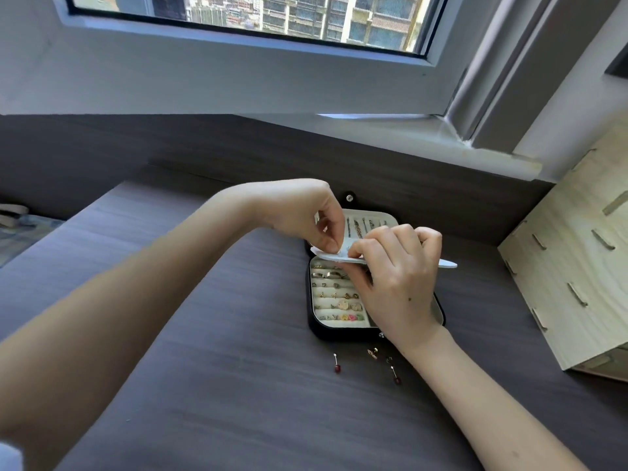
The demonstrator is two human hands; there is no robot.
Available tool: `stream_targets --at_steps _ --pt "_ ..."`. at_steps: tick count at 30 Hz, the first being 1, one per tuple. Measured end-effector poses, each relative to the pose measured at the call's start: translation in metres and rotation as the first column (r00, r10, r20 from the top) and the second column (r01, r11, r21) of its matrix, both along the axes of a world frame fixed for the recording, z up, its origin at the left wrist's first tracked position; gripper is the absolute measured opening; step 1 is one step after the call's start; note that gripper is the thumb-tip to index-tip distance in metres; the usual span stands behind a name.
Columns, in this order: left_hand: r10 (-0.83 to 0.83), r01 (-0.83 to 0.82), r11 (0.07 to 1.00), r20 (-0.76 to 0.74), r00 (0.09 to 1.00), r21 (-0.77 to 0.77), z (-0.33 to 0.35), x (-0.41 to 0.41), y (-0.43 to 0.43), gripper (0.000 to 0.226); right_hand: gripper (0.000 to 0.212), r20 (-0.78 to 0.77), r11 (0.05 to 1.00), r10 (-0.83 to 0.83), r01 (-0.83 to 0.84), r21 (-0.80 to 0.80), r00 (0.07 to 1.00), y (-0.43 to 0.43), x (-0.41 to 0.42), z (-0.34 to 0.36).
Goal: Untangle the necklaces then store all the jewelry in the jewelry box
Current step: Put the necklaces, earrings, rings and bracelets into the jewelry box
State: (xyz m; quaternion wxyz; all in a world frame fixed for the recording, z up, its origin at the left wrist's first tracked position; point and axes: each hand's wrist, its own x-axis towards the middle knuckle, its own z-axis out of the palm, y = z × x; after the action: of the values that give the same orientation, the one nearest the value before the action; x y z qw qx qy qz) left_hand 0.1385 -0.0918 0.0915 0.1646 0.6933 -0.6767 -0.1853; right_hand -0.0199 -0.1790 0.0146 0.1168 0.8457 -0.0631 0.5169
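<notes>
Both hands close on a white divider panel (447,265) held flat above the open jewelry box (339,331). The left hand (299,212) pinches the panel's left end between thumb and forefinger. The right hand (397,266) curls its fingers over the panel's middle, thumb beneath it. Whether any small piece sits between the fingertips cannot be told. The panel's right tip sticks out past the box's right edge.

Beneath the panel, the box's tray shows cream padded rows holding rings (331,275), with coloured studs (350,317) in the row nearest the front. Behind the panel, the box's open lid (384,217) carries several chains (358,227) lying side by side. A black snap tab (349,198) juts from the box's far edge.

Loose pieces lie just in front of the box on the dark wood-grain table (221,385). They are a red-beaded pin (336,363), a gold earring (373,353) and a second red-beaded pin (395,374) near the right wrist. Well to the right of the box stands a pale plywood case (577,266). Beyond the box, a window (272,15) looks onto apartment blocks.
</notes>
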Motion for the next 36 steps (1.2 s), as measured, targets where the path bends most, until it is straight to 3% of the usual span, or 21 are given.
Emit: stream_targets --at_steps 10,17,22,28,33,36 --pt "0.079 -0.082 0.992 0.040 0.996 0.094 0.009 -0.003 -0.007 0.007 0.025 -0.004 1.000 -0.028 0.028 -0.012 1.000 0.001 0.002 0.000" --pt "0.073 -0.068 0.983 -0.022 0.997 0.169 0.011 -0.001 -0.004 0.008 0.024 0.007 1.000 -0.016 0.016 -0.009 1.000 0.001 0.001 0.000" --pt "0.048 -0.050 0.977 0.013 0.999 0.209 0.010 -0.003 -0.007 0.008 0.024 0.013 1.000 -0.023 0.023 -0.011 1.000 0.001 0.001 -0.001" --pt "0.034 -0.051 0.967 0.074 0.997 0.249 0.011 -0.006 -0.011 0.006 0.025 0.009 0.999 -0.034 0.034 -0.037 0.999 0.000 0.001 -0.002" --pt "-0.044 -0.034 0.957 0.260 0.965 0.289 0.016 -0.018 -0.016 0.020 0.031 0.008 0.997 -0.034 0.034 -0.067 0.999 0.000 0.001 -0.002" --pt "-0.038 -0.044 0.966 0.308 0.951 0.255 0.016 -0.021 -0.016 0.013 0.030 0.011 0.999 -0.021 0.021 -0.037 1.000 0.000 0.000 -0.002"
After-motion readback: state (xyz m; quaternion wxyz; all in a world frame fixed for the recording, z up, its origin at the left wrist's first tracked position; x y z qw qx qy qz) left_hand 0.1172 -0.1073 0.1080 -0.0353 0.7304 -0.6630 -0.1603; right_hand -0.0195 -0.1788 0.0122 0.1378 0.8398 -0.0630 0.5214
